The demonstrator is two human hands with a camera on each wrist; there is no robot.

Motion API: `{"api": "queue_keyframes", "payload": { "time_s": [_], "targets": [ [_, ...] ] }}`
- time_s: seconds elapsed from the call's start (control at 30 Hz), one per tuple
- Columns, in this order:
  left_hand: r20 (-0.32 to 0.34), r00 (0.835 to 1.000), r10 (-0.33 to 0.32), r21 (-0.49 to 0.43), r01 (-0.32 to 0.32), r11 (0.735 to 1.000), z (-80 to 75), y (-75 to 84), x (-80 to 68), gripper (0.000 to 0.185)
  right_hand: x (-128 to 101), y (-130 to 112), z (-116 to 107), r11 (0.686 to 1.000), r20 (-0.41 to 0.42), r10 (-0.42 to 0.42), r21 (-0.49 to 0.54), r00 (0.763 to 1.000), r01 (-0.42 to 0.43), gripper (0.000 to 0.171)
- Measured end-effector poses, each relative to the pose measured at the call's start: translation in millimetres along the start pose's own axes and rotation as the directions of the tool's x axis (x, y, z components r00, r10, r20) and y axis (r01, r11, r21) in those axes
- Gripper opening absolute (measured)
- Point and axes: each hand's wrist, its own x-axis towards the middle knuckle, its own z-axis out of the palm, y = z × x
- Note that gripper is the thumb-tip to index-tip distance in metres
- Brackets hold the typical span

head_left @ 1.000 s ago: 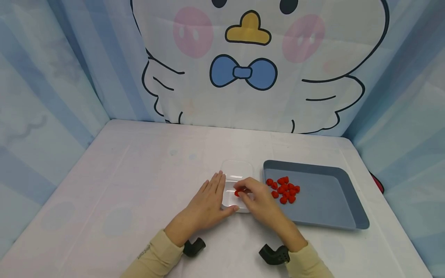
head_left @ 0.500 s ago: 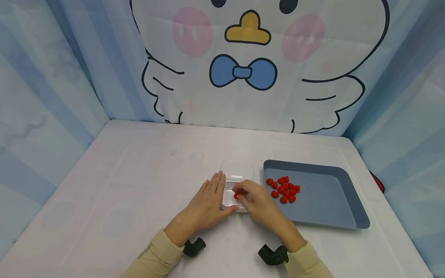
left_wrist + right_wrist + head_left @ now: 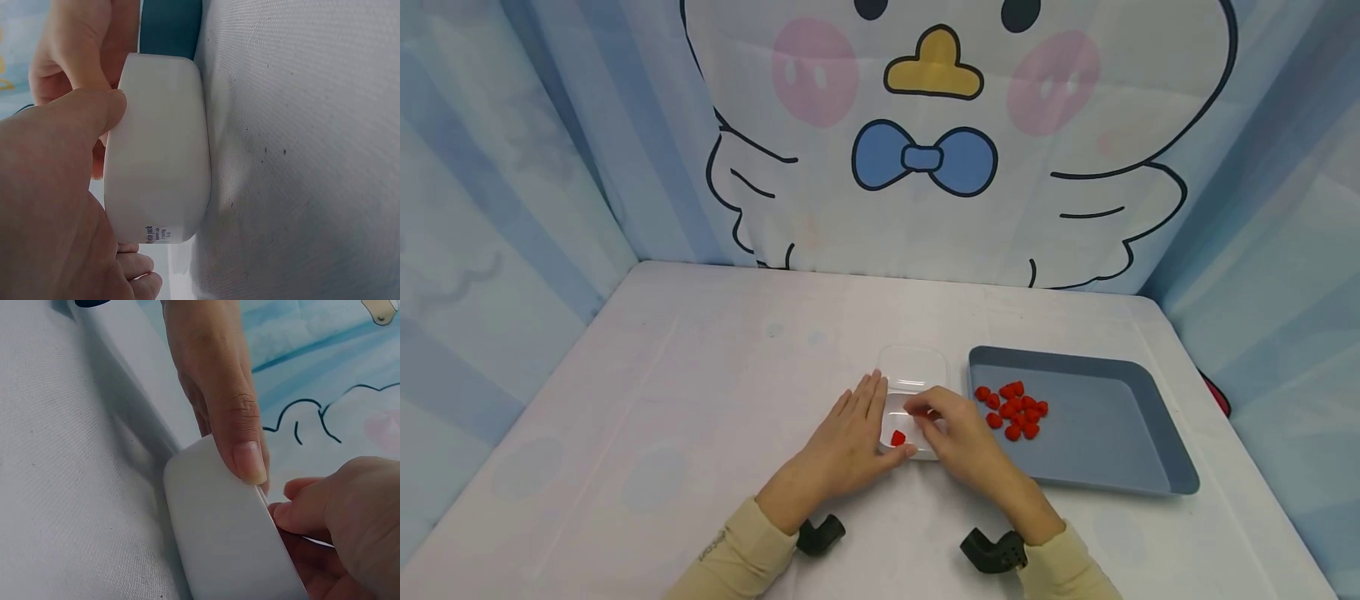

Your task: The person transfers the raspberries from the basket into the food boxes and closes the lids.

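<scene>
Beige fabric forms the left sleeve point(image 3: 737, 546), which enters from the lower edge of the head view; a black wrist mount point(image 3: 822, 535) projects from its cuff over the white surface point(image 3: 647, 400). The left hand point(image 3: 842, 437) lies along the left side of the white container point(image 3: 159, 150), fingers extended and thumb point(image 3: 111, 111) set against the near rim. This grip is uncurled and is judged to brace rather than clasp.

Inside the container, one red piece point(image 3: 898, 437) rests toward the near left corner, just beside the left thumb. A clear lid point(image 3: 913, 367) lies just beyond the container; the joint between them is not legible.

The right hand point(image 3: 966, 437) reaches in over the container's right side, fingers bent and thumb close to them. Whether this grip contains a piece cannot be told, because the fingertips are partly hidden. From them, the single piece lies left and toward the person.

Further right, a cluster of red pieces point(image 3: 1013, 410) occupies the left end of the grey-blue tray point(image 3: 1101, 417), whose long axis runs mainly left to right. Governing relation: the cluster lies to the right of the right fingertips at nearly the same depth, with the tray's left wall between. The right hand is the nearer; the container stands between the left hand and the cluster. A rightward path, raised over the wall, is judged the shortest from this grip.
</scene>
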Motion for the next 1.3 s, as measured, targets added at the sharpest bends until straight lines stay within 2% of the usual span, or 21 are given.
{"api": "queue_keyframes", "payload": {
  "time_s": [0.33,0.53,0.77,1.3],
  "targets": [
    [0.002,1.0,-0.001,0.01,0.001,1.0,0.2,0.2,-0.2,0.099,-0.4,0.8,-9.7,1.0,-0.066,0.014,-0.01,0.998,-0.014,0.023],
    [0.004,1.0,-0.004,0.007,0.004,1.0,0.3,0.7,0.2,0.099,-0.5,3.0,-20.0,0.998,-0.092,0.05,-0.039,0.995,-0.053,0.023],
    [0.012,1.0,-0.009,0.004,0.009,1.0,0.2,1.4,0.4,0.099,-1.5,5.9,-34.9,0.998,-0.13,0.052,-0.026,0.99,-0.056,0.021],
    [0.03,0.999,-0.028,-0.021,0.029,0.999,1.0,1.8,1.7,0.098,-8.1,23.1,-65.7,0.982,-0.234,0.187,0.017,0.954,-0.189,0.019]
  ]
}}
